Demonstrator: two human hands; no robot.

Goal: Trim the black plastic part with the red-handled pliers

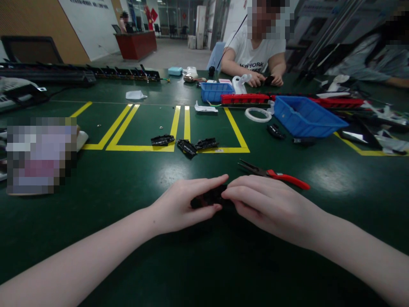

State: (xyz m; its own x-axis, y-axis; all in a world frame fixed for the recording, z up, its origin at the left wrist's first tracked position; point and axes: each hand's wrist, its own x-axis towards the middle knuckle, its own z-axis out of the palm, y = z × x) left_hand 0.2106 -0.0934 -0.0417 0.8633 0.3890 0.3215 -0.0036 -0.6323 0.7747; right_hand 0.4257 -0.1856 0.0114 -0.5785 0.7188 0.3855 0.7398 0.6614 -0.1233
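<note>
Between my two hands, low over the green table, is a small black plastic part [209, 197], mostly covered by fingers. My left hand [187, 202] grips its left end, thumb on the near side and fingers along the far side. My right hand [268, 202] closes on the right end with fingertips pressed together. Just beyond my right hand lie pliers [277, 175] with red handles, their jaws pointing left. Farther off, similar black parts rest on the table: one at the left [162, 140], one in the middle [187, 147] and one at the right [207, 143].
Yellow tape lines [140, 148] mark the green table [128, 256]. A large blue bin [308, 117], a smaller blue bin [217, 91], a white tape ring [258, 114] and a red strip [244, 99] lie farther back. Across the table a person [255, 55] handles something dark.
</note>
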